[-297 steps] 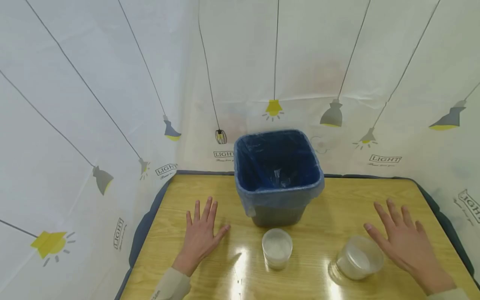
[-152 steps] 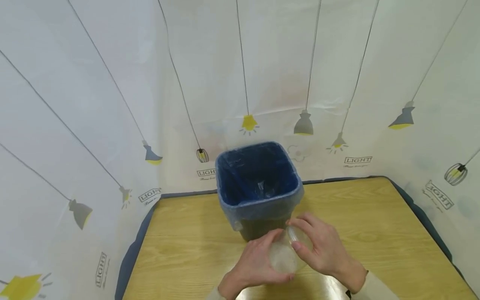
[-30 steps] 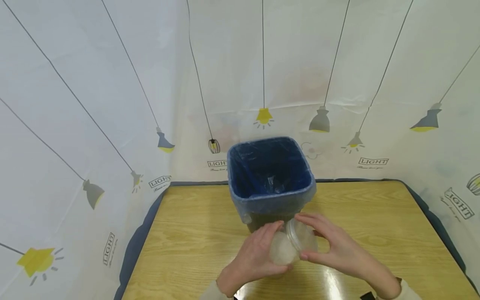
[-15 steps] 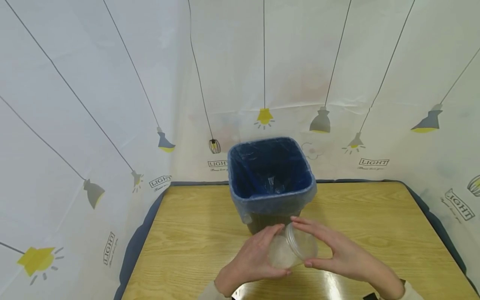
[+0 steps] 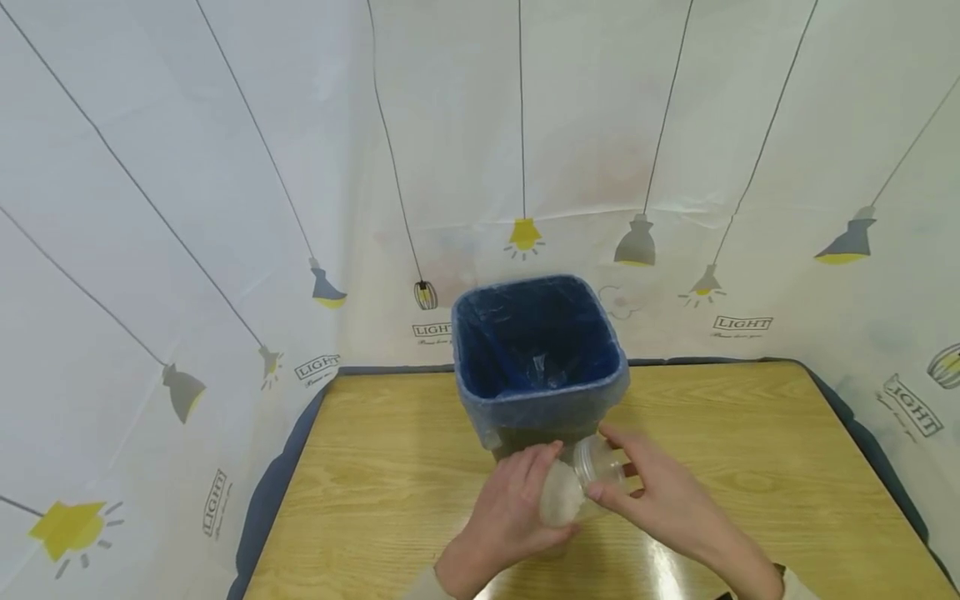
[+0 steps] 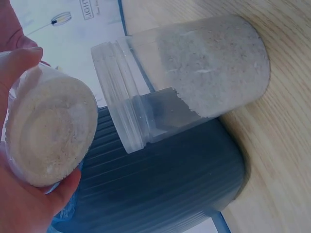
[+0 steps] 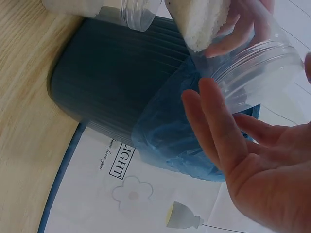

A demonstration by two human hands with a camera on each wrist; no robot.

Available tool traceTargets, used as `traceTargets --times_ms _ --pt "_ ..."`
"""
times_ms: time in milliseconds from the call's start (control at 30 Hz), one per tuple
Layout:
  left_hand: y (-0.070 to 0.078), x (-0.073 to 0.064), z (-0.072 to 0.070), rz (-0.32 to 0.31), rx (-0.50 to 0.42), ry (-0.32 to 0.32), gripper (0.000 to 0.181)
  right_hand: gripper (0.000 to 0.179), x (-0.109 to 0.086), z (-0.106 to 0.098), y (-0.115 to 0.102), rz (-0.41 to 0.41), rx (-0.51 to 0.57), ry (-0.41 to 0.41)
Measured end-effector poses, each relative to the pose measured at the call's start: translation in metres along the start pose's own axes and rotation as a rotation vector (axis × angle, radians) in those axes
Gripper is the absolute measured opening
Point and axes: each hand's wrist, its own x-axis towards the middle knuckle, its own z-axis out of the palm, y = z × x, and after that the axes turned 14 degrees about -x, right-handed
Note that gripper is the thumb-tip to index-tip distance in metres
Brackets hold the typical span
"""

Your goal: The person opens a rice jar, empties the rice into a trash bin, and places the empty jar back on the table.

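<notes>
My left hand (image 5: 502, 504) grips a clear plastic jar (image 5: 561, 496), tilted on its side and partly filled with whitish, crumbly grains. In the left wrist view its round base (image 6: 53, 128) faces the camera. My right hand (image 5: 667, 496) holds the jar's clear, ringed end (image 5: 588, 467) between thumb and fingers. Beside this, in the right wrist view, the grains (image 7: 199, 22) have slumped towards the lower wall. A second clear jar (image 6: 209, 68), about half full of similar grains and with a threaded top, stands upright on the table; from the head it is hidden below the hands.
Right behind the hands stands a dark bin (image 7: 107, 68) lined with a blue bag (image 5: 540, 408), with some clear plastic inside. The yellow wood-grain table (image 5: 390, 467) ends at a white wall covering (image 5: 675, 125) printed with lamps.
Earlier, both jars stood on the table with the hands apart. Since then one was lifted between both hands. Over the last second, the right fingers have loosened and closed again around its ringed end.
</notes>
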Motion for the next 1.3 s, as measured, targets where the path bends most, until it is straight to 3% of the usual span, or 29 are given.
traceTargets --times_ms 167,467,933,1133,1300 --pt "0.000 -0.002 0.000 -0.011 -0.001 -0.015 0.102 0.081 0.002 -0.001 0.001 0.007 0.025 -0.031" --pt "-0.001 -0.001 -0.003 -0.030 -0.088 -0.069 0.103 0.070 0.001 -0.003 0.006 -0.239 -0.014 0.052" --pt "-0.002 0.002 -0.016 -0.123 -0.305 -0.234 0.104 0.077 -0.002 -0.013 0.015 -0.461 -0.096 0.027" --pt "-0.002 0.003 -0.019 -0.160 -0.365 -0.284 0.102 0.078 -0.004 -0.014 0.016 -0.500 -0.182 0.032" --pt "0.000 0.002 -0.016 -0.149 -0.343 -0.249 0.103 0.082 -0.004 -0.014 0.015 -0.458 -0.143 0.018"
